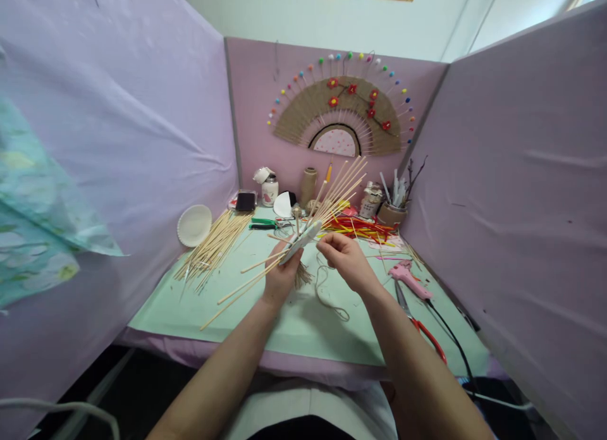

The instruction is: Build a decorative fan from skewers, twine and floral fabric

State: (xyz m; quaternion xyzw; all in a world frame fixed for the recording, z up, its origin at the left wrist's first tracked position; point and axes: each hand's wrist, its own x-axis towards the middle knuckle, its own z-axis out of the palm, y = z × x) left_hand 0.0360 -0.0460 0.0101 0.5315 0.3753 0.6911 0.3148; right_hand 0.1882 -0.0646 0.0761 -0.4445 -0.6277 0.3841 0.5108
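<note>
My left hand (281, 277) is closed around a pale, flat disc (303, 241), held tilted above the table. Thin wooden sticks (342, 190) fan out from the disc, mostly up to the right, with a few pointing down to the left. Beneath the disc hangs a bundle of frayed brown fibres (302, 275). My right hand (344, 255) is just right of the disc, thumb and fingers pinched together on a thin twine (327, 298). The twine loops down onto the green tabletop; where its upper end goes is too fine to follow.
Loose sticks (215, 247) lie left, by a white plate (194, 226) and green-handled pliers (263, 224). Red and yellow strips (363, 227) lie behind my right hand. A pink glue gun (410, 279) and red-handled scissors (427, 339) lie right. A decorated fan (339, 108) hangs behind.
</note>
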